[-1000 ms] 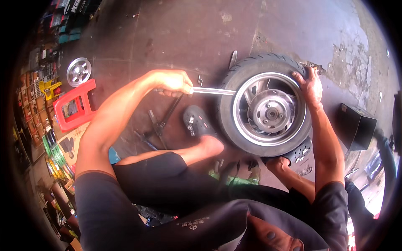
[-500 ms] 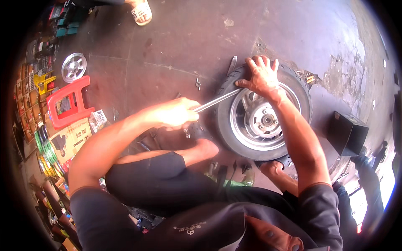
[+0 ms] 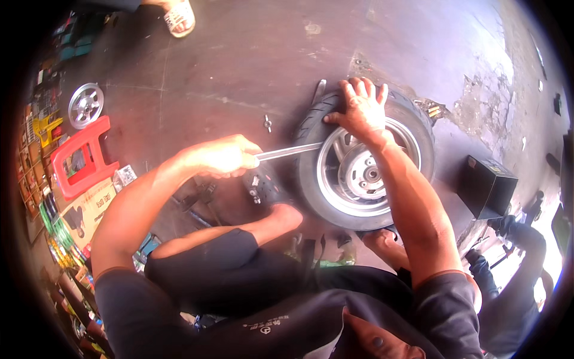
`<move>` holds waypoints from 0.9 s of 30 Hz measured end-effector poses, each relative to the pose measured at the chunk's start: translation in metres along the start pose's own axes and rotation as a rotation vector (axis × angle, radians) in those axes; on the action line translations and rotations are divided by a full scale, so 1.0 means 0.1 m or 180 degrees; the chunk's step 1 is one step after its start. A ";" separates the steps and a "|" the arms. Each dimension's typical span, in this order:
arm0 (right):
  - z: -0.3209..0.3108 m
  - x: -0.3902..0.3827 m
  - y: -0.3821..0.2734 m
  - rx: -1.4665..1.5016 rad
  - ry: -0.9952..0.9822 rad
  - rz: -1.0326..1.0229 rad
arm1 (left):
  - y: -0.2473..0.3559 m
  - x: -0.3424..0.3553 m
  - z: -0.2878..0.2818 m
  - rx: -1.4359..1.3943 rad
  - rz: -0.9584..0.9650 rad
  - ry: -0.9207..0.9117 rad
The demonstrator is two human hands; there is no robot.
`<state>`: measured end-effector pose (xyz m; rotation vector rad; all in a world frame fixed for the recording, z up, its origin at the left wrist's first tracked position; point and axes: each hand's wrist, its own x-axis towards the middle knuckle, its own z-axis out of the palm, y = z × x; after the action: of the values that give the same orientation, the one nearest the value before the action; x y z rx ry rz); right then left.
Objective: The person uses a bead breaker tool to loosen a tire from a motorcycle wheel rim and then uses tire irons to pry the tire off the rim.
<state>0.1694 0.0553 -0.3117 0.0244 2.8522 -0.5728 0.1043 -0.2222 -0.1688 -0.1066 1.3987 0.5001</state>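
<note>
A wheel with a black tyre (image 3: 310, 179) and a silver rim (image 3: 388, 208) lies flat on the floor before me. My left hand (image 3: 224, 157) is closed round one end of a metal tyre lever (image 3: 290, 152). The lever crosses the tyre's left side, and its far end meets the rim's edge; whether it is under the bead I cannot tell. My right hand (image 3: 362, 113) lies on the far part of the tyre with fingers spread, holding nothing. A second metal bar (image 3: 320, 90) sticks out past the tyre's far left edge.
A black box (image 3: 487, 186) stands right of the wheel. At left are a red plastic stool (image 3: 81, 157), a small silver wheel (image 3: 86, 106) and a cardboard box (image 3: 95, 206). A small metal part (image 3: 268, 123) lies on the floor. Another person's sandalled foot (image 3: 179, 19) is beyond.
The tyre lever has swung to a flatter angle, its far end now at the rim's left edge. My right hand stays spread on the tyre. The whole view has shifted slightly.
</note>
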 end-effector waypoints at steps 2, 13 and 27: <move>-0.26 0.02 0.00 -0.0036 -0.0097 0.0033 | -0.16 0.19 -0.06 0.0753 0.1140 0.0109; -0.24 -0.47 0.30 0.0740 0.1369 0.0283 | -0.33 -0.27 0.56 -0.1990 0.0019 0.0280; -0.05 -1.86 1.19 0.0949 0.1361 0.2647 | 0.02 -0.42 0.61 -0.1546 -0.0322 0.0425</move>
<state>0.3570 0.1726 -0.3095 1.4420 2.7105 -0.8402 0.1558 -0.2098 -0.1165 -0.6096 1.3687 0.7507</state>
